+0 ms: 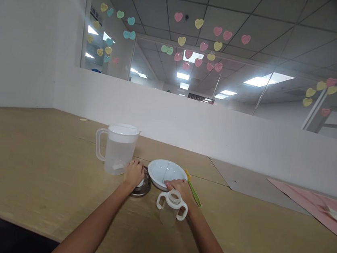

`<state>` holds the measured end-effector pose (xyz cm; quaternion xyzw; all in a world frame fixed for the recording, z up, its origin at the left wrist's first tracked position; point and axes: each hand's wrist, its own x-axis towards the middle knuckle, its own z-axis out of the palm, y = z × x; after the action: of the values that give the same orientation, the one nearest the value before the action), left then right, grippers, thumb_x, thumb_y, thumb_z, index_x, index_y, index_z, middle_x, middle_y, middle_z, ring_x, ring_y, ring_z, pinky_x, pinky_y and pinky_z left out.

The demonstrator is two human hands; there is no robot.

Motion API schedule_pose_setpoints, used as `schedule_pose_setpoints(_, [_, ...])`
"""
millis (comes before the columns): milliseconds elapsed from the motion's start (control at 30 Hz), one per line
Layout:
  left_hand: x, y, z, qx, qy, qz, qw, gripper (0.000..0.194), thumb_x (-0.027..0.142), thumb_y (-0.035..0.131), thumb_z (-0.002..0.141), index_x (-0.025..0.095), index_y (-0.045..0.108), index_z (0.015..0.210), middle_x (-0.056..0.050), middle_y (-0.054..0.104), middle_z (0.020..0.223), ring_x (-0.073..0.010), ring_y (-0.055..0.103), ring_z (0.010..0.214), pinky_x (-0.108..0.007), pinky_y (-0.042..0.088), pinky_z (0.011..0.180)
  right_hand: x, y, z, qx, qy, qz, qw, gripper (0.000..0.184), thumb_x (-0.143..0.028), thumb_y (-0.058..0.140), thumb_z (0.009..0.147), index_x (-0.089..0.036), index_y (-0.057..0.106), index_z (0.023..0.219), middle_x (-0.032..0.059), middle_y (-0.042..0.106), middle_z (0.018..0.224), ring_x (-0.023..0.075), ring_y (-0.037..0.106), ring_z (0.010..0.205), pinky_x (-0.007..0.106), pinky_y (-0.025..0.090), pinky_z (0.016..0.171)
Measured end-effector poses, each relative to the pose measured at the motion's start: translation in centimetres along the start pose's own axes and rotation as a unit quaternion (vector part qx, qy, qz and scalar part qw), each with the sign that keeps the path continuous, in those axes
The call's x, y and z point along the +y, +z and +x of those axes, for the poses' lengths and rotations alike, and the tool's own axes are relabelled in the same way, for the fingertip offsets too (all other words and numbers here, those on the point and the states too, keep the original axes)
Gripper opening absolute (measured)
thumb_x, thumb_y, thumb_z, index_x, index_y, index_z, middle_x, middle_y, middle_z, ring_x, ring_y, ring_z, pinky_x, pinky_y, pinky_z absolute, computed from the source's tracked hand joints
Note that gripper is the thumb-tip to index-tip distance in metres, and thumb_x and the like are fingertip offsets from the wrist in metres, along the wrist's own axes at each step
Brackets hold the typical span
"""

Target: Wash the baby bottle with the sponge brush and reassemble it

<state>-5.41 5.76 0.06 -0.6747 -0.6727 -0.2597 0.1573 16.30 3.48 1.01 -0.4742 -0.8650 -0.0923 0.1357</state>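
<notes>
Our left hand (135,172) rested over a small white piece (140,183) on a dark round dish (139,194), its fingers curled together; we could not tell whether they gripped it. Our right hand (182,188) was at the near rim of a white bowl (162,170), just right of the dish; its fingers bent together there, their hold unclear. Nearest us, a clear bottle (168,216) with two white handles partly blocked our view of that hand. Right of the bowl lay a green-handled brush (195,193). Just beyond the left hand stood a translucent pitcher (118,153). All shared a wooden table (45,161), with a grey sheet (241,183) and a pink sheet (303,198) farther right and a white wall (181,124) behind.
</notes>
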Motion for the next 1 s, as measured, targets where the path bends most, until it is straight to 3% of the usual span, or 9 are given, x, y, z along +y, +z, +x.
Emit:
schedule_pose_setpoints(100, [-0.1,0.1,0.0,-0.01,0.004,0.0,1.0,0.027,0.019,0.036,0.08,0.012,0.062,0.088,-0.012,0.056,0.094,-0.0225,0.047,0.094,-0.034,0.034,0.078,-0.1,0.1,0.2,-0.004,0.009,-0.018,1.0,0.042,-0.034,0.026,0.09,-0.022,0.063,0.074,0.0029,0.066,0.078,0.0165,0.056,0.078,0.028,0.031,0.073])
schedule_pose_setpoints(300, [0.0,-0.2,-0.1,-0.004,-0.006,0.013,1.0,0.03,0.022,0.036,0.08,0.012,0.063,0.085,-0.012,0.053,0.094,-0.0237,0.046,0.093,-0.034,0.035,0.075,-0.2,0.3,0.2,-0.007,0.031,0.012,0.999,0.043,-0.035,0.028,0.09,-0.02,0.063,0.07,0.0045,0.066,0.077,0.0169,0.056,0.078,0.029,0.032,0.076])
schedule_pose_setpoints(400, [0.2,-0.4,-0.3,-0.007,-0.006,0.017,1.0,0.03,0.024,0.036,0.08,0.012,0.063,0.084,-0.012,0.053,0.092,-0.0239,0.047,0.093,-0.034,0.035,0.075,0.4,0.5,0.3,0.035,0.037,0.09,0.995,0.038,-0.038,0.028,0.089,-0.022,0.062,0.092,0.0033,0.064,0.092,0.0159,0.056,0.087,0.028,0.034,0.08])
schedule_pose_setpoints(533, [0.4,-0.5,-0.4,-0.025,-0.014,0.012,1.0,0.031,0.024,0.036,0.079,0.013,0.064,0.086,-0.012,0.056,0.09,-0.024,0.048,0.094,-0.034,0.035,0.076,1.4,0.2,1.6,0.08,0.047,0.165,0.982,0.041,-0.042,0.032,0.087,-0.023,0.045,0.121,0.0048,0.051,0.119,0.0162,0.049,0.104,0.027,0.035,0.087])
schedule_pose_setpoints(800, [0.6,0.0,-0.5,-0.066,-0.005,0.004,0.998,0.033,0.024,0.035,0.081,0.011,0.064,0.084,-0.014,0.061,0.085,-0.0232,0.057,0.083,-0.034,0.04,0.072,1.1,0.3,5.9,-0.097,0.013,0.196,0.976,0.045,-0.034,0.052,0.073,-0.021,0.052,0.116,0.0054,0.051,0.121,0.0199,0.048,0.109,0.03,0.035,0.092])
schedule_pose_setpoints(1000, [0.4,0.6,-0.5,-0.101,-0.017,-0.003,0.995,0.032,0.025,0.035,0.08,0.013,0.065,0.08,-0.013,0.063,0.079,-0.0208,0.06,0.073,-0.029,0.043,0.062,0.5,1.6,6.8,-0.104,0.03,0.19,0.976,0.029,-0.024,0.053,0.069,-0.018,0.066,0.094,0.0042,0.065,0.096,0.0173,0.058,0.087,0.025,0.042,0.078])
